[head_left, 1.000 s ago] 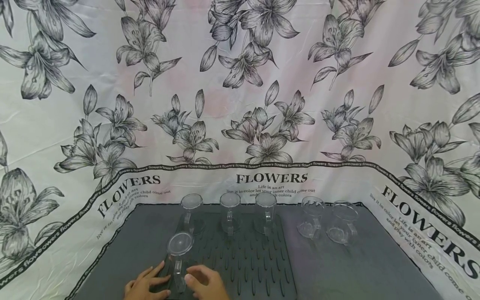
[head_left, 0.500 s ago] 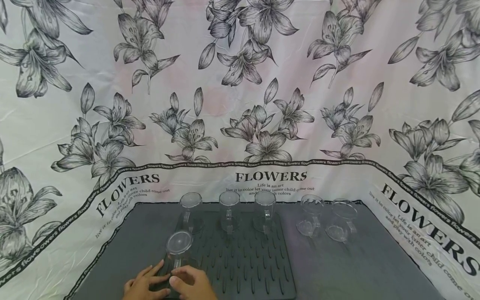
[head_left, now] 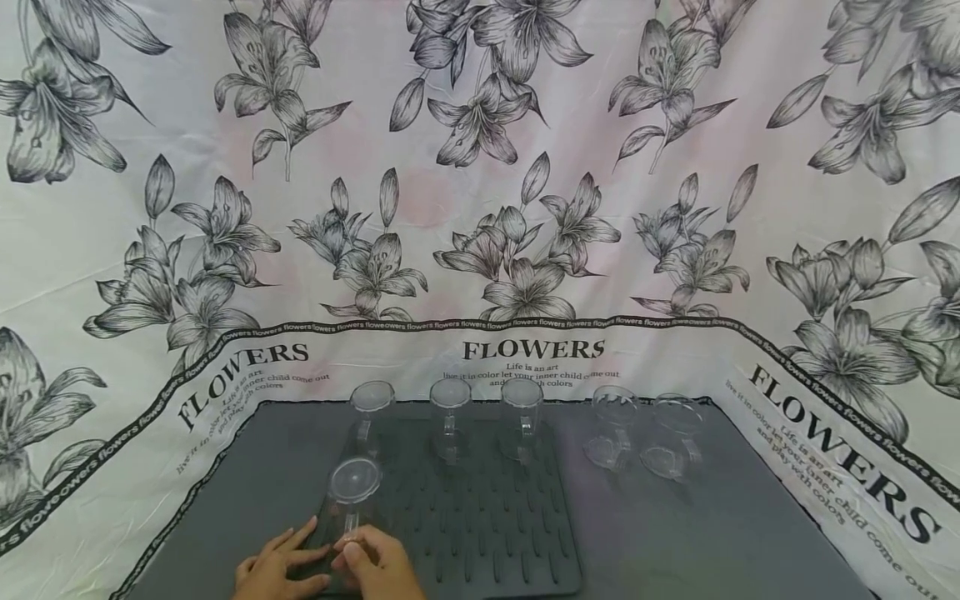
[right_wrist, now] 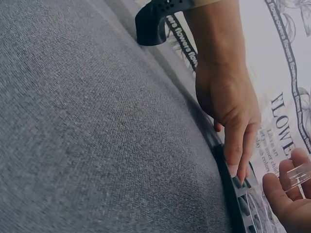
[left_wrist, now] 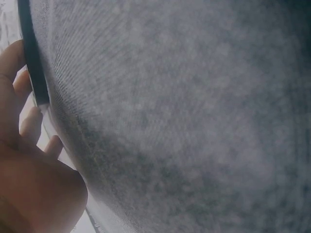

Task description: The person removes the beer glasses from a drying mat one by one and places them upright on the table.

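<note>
A clear mug [head_left: 356, 481] stands upside down near the front left of the dark ridged mat [head_left: 562, 500], its handle toward me. My right hand [head_left: 381, 563] pinches that handle between thumb and fingers; the right wrist view also shows the clear handle [right_wrist: 299, 174] at the fingertips of my right hand [right_wrist: 291, 206]. Beside the mug, my left hand [head_left: 279, 567] rests on the mat's left edge with fingers spread and fairly straight. In the left wrist view the fingers of my left hand [left_wrist: 29, 165] lie along the dark mat edge [left_wrist: 34, 58].
Behind, three clear mugs, a left one [head_left: 372, 400], a middle one [head_left: 450, 396] and a right one [head_left: 522, 393], line the mat's far edge. Two more mugs, one [head_left: 613, 408] and another [head_left: 675, 417], stand open end up on the grey tabletop [head_left: 697, 533]. Flower-print cloth [head_left: 525, 275] walls the back and sides.
My right hand has moved left to the mug's handle and now pinches it; a second ago its fingers were apart from the handle. My left hand has stayed at the mat's edge.
</note>
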Demonstrator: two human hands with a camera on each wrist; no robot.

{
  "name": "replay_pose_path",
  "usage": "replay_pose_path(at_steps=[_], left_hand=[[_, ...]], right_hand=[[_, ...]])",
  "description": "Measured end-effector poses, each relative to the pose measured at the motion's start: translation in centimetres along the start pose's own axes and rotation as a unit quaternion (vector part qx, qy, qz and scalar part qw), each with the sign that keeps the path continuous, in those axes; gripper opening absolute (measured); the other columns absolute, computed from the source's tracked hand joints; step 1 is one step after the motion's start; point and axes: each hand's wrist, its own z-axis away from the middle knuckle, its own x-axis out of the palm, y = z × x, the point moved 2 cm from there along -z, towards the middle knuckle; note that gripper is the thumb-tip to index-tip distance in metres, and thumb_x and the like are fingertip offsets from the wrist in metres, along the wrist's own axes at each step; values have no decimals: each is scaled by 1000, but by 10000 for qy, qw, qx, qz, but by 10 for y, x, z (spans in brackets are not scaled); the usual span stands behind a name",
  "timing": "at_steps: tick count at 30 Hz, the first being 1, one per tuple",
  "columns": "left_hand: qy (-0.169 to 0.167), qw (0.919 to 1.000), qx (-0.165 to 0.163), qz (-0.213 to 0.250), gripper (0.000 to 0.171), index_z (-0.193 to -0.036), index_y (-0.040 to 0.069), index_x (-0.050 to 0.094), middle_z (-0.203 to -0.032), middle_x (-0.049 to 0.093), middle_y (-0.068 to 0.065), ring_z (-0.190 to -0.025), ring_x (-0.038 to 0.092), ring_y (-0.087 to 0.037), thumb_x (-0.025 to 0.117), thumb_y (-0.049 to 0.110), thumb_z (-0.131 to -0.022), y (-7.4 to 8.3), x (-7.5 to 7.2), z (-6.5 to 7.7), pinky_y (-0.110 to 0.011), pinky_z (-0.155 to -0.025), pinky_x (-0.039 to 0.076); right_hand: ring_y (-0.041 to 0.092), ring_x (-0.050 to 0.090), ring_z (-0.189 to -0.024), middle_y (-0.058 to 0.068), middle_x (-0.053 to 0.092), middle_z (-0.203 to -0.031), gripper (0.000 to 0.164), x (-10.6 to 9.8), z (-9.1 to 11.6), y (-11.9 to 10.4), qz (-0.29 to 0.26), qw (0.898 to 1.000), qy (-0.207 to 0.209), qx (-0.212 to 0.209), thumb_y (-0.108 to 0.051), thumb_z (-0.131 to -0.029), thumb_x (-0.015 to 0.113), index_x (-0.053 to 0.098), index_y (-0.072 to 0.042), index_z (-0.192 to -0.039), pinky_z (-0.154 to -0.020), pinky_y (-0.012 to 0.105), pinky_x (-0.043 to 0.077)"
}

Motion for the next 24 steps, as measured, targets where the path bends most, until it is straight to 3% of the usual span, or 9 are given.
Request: replay_pose_path(at_steps=[7, 15, 24], left_hand=[[-47, 9998, -195, -14, 55, -115, 21, 74, -146, 44, -13, -129, 36, -43, 81, 51, -70, -3, -2, 1, -72, -90, 23], [-161, 9997, -185, 14, 53, -116, 20, 74, -146, 43, -14, -128, 35, -46, 80, 50, -72, -2, 0, -1, -74, -90, 22], [-363, 9990, -205, 189, 53, -118, 19, 73, -147, 41, -15, -129, 34, -46, 78, 49, -74, -4, -1, -4, -74, -91, 20]], right_hand=[[14, 66, -82, 0, 67, -86, 25, -2, 5, -6, -85, 9994, 347, -20, -24, -100, 54, 65, -2, -102, -72, 33, 57], [22, 67, -87, 4, 67, -90, 22, -19, 19, -36, -103, 9992, 373, -24, -20, -101, 53, 64, -2, -103, -75, 34, 56], [25, 67, -89, 5, 65, -92, 27, -41, 32, -65, 261, 9968, 220, -719, -19, -104, 45, 61, 3, -105, -78, 34, 56]])
